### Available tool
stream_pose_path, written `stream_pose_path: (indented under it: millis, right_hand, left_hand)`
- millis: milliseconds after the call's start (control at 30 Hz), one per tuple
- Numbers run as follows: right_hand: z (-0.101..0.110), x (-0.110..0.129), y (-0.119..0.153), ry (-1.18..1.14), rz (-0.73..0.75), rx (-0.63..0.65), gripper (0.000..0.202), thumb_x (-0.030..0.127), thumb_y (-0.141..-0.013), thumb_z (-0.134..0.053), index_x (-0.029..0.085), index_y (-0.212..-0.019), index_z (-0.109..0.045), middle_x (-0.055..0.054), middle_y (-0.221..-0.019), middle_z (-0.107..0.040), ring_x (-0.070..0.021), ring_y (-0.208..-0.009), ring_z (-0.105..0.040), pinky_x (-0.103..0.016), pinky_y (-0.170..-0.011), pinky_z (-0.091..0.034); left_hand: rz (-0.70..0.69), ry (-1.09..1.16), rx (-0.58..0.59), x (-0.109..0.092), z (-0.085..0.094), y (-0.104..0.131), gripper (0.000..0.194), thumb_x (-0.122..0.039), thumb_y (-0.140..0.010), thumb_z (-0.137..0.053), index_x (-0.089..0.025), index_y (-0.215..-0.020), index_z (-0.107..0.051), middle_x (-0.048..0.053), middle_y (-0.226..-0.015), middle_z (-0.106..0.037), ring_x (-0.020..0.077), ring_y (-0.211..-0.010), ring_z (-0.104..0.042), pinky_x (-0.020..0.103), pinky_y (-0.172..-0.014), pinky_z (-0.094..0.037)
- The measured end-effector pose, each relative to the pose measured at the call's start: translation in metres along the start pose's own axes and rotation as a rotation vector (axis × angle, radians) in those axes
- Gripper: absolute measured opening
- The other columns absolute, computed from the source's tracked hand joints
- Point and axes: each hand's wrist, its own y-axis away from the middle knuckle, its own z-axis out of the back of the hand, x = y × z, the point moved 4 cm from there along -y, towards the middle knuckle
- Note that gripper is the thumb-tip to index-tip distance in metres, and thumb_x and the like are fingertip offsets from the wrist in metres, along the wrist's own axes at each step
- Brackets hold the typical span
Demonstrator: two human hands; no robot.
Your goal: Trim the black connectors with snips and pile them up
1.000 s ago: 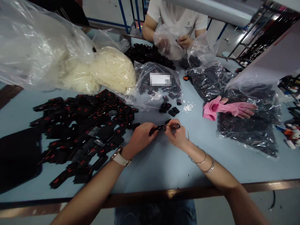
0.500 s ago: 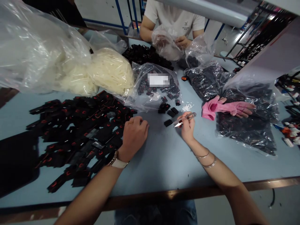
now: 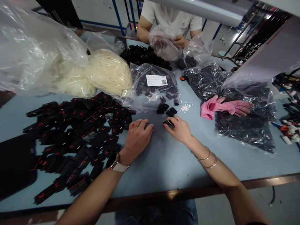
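My left hand (image 3: 138, 137) rests on the table with its fingers curled down. A dark bit shows between thumb and fingers, too little to name. Just left of it spreads a pile of black plastic connector housings (image 3: 79, 114) with red-orange parts. Farther right, my right hand (image 3: 180, 128) is closed around small metal thread snips (image 3: 168, 121), mostly hidden by the fingers. Its thumb and forefinger are at a single black housing, partly covered. Just beyond lie a few loose black housings (image 3: 172, 112) and a scatter of tiny white pieces (image 3: 186, 107).
A labelled clear bag (image 3: 138, 93) of black parts stands ahead, with a large bag of cream strips (image 3: 110, 73) to its left. Pink gloves (image 3: 228, 107) lie on bagged black parts (image 3: 246, 132) at right. Across the table, a person in a white shirt (image 3: 172, 15) handles plastic.
My right hand has moved left and turned over toward the single black housing, covering most of the snips. My left hand has shifted slightly right. The housings by my left arm have shifted a little.
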Motion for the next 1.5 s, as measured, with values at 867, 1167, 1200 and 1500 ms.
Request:
stream_pose_path:
  millis: [867,1167,1200,1500]
  right_hand:
    - [0.004,-0.002,-0.005,-0.223,0.212,-0.089,0.014,0.025,-0.086,-0.053,0.019,-0.091,-0.064,-0.006,-0.094,-0.069,-0.0156,-0.081,-0.063,-0.025,-0.066,-0.045]
    - [0.038,-0.081,-0.025,0.104,-0.402,-0.075,0.022,0.031,-0.084,-0.053,0.016,-0.08,-0.069,-0.009,-0.07,-0.068,-0.0216,-0.066,-0.061,-0.028,-0.059,-0.038]
    - [0.038,-0.083,-0.024,0.121,-0.413,-0.044,0.022,0.031,-0.083,-0.054,0.016,-0.08,-0.069,-0.009,-0.07,-0.068,-0.0215,-0.067,-0.062,-0.028,-0.058,-0.037]
    - [0.028,-0.077,-0.026,0.067,-0.348,-0.024,0.022,0.029,-0.083,-0.053,0.015,-0.072,-0.066,-0.006,-0.064,-0.063,-0.0159,-0.059,-0.054,-0.026,-0.056,-0.032]
  left_hand:
    - [-0.088,0.334,-0.001,0.007,-0.008,0.002,0.022,-0.032,-0.087,-0.055,-0.02,-0.104,-0.062,0.007,-0.085,-0.069,0.0235,-0.082,-0.062,0.04,-0.079,-0.048]
    - [0.014,0.575,0.011,0.003,-0.011,0.006,0.017,-0.031,-0.088,-0.053,-0.023,-0.1,-0.061,0.002,-0.093,-0.07,0.0169,-0.081,-0.066,0.029,-0.072,-0.053]
    - [0.01,0.597,0.025,0.001,-0.012,0.006,0.015,-0.029,-0.087,-0.053,-0.022,-0.098,-0.061,0.002,-0.092,-0.07,0.0168,-0.081,-0.066,0.029,-0.072,-0.053]
    - [0.073,0.692,0.083,0.002,-0.016,0.004,0.01,-0.026,-0.085,-0.056,-0.02,-0.092,-0.06,0.002,-0.089,-0.07,0.0158,-0.075,-0.065,0.028,-0.065,-0.053]
